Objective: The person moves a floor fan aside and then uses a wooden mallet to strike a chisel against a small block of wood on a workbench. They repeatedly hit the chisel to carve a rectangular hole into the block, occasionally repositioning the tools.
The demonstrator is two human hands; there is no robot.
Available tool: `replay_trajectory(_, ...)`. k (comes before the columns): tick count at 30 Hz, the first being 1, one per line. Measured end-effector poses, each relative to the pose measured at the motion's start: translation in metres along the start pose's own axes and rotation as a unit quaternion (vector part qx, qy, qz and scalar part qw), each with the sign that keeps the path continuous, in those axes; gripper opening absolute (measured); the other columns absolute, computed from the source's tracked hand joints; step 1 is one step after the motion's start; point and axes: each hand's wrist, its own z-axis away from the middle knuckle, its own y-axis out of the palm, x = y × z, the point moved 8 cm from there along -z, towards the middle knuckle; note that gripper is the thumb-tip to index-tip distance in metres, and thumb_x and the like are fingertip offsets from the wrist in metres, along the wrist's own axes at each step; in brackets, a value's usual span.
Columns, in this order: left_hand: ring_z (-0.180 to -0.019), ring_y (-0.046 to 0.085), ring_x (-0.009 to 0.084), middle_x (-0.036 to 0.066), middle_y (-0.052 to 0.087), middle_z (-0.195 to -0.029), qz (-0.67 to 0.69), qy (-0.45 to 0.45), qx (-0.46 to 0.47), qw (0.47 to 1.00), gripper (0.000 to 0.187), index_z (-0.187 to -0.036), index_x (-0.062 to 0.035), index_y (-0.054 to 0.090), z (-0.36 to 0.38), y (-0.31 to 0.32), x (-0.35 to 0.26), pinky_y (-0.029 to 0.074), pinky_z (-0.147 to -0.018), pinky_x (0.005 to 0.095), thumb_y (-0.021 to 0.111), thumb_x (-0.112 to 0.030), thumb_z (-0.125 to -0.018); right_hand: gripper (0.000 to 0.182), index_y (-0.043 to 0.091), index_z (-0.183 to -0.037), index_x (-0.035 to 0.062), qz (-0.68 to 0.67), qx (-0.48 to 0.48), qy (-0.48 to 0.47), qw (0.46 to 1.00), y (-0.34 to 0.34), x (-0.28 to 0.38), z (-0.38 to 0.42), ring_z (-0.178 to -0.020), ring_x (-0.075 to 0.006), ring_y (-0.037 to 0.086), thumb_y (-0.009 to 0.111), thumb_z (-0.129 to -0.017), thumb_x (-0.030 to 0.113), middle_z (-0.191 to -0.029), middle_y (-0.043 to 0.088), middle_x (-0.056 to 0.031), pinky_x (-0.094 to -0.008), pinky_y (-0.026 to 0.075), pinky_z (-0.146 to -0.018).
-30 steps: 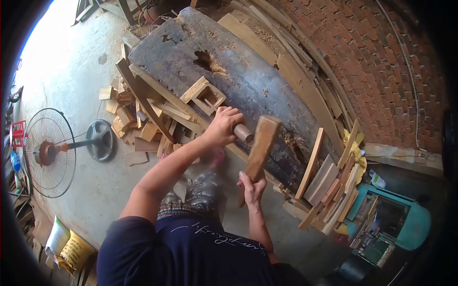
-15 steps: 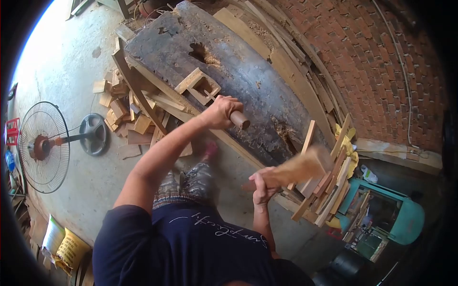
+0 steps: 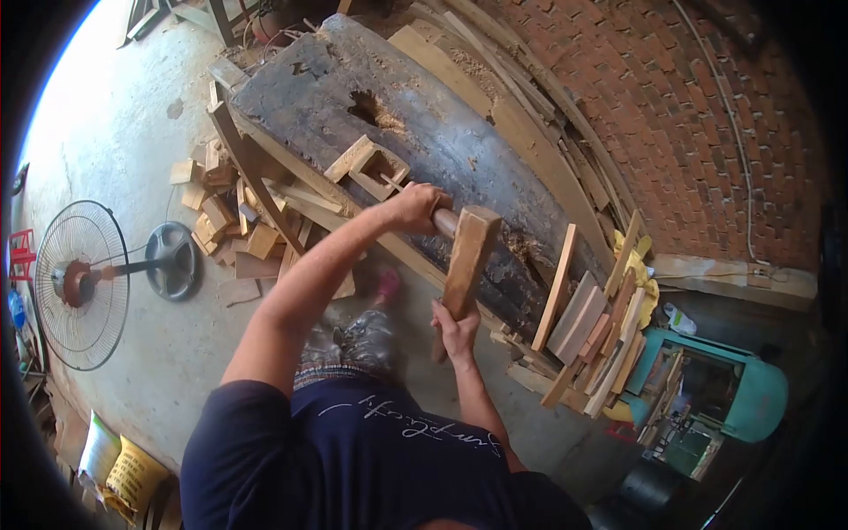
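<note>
My left hand (image 3: 422, 208) is wrapped round the round handle of a chisel (image 3: 445, 221), whose thin blade reaches into the hollow of a square wooden block (image 3: 360, 159). The block lies on a big dark slab (image 3: 424, 115) near its front edge. In my right hand (image 3: 457, 331) is a wooden mallet (image 3: 471, 256), held by its handle; its head is at the end of the chisel handle and appears to touch it.
A floor fan (image 3: 84, 278) stands at the left beside a pile of wood offcuts (image 3: 238, 212). Wooden strips (image 3: 592, 327) lean at the slab's right end, near a teal machine (image 3: 755, 397). A brick wall (image 3: 654, 115) runs behind. Sacks (image 3: 132, 468) lie at lower left.
The mallet has swung from the right, where it was blurred, to the left against the chisel handle. My right hand has moved slightly left; my left hand still grips the chisel.
</note>
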Motion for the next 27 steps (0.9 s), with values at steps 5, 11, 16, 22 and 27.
replay_trajectory(5,-0.097,0.051,0.0335,0.011,0.055,-0.095,-0.016,0.009,-0.276,0.961,0.030,-0.093,-0.0119,0.059,0.034,-0.024,-0.026,0.037,-0.088,0.0450,0.069,-0.008,-0.065,0.031,0.056,-0.107,0.0012,0.116,-0.032,-0.190,0.974,-0.025,0.048,0.032,-0.069,-0.0128,0.060,0.071,-0.080,0.002,-0.085,0.061,-0.0050,-0.0271,0.049,-0.064)
replay_trajectory(11,-0.091,0.055,0.0330,0.009,0.060,-0.084,-0.005,0.001,-0.150,0.989,0.025,-0.086,-0.0114,0.056,0.022,-0.035,-0.023,0.038,-0.086,0.0419,0.070,-0.012,-0.066,0.023,0.053,-0.108,-0.0004,0.012,-0.091,-0.299,0.950,-0.003,0.144,0.069,-0.072,-0.0157,0.059,0.059,-0.088,0.008,-0.083,0.060,-0.0071,-0.0280,0.049,-0.065)
replay_trajectory(16,-0.083,0.062,0.0338,0.012,0.064,-0.080,0.026,-0.011,-0.119,0.993,0.024,-0.083,-0.0082,0.060,-0.002,-0.036,-0.016,0.046,-0.077,0.0448,0.074,-0.019,-0.066,0.041,0.044,-0.124,0.0013,0.049,-0.017,-0.298,0.953,-0.004,0.076,0.003,-0.061,-0.0147,0.057,0.064,-0.092,0.017,-0.077,0.057,-0.0061,-0.0274,0.049,-0.058)
replay_trajectory(22,-0.079,0.066,0.0352,0.016,0.065,-0.080,0.085,-0.048,-0.077,0.992,0.028,-0.085,-0.0039,0.063,-0.015,-0.042,-0.009,0.050,-0.070,0.0429,0.076,-0.019,-0.065,0.016,0.060,-0.093,0.0009,-0.014,-0.038,-0.136,0.990,-0.029,0.063,-0.032,-0.058,-0.0145,0.057,0.064,-0.091,0.017,-0.071,0.057,-0.0043,-0.0281,0.049,-0.057)
replay_trajectory(27,-0.082,0.064,0.0349,0.014,0.064,-0.079,0.034,-0.008,-0.177,0.984,0.026,-0.083,-0.0054,0.062,-0.019,-0.045,-0.011,0.049,-0.072,0.0428,0.076,-0.017,-0.064,0.038,0.048,-0.114,0.0016,0.014,0.054,-0.067,0.996,-0.004,0.036,-0.066,-0.057,-0.0106,0.057,0.071,-0.089,0.020,-0.079,0.059,-0.0032,-0.0260,0.048,-0.054)
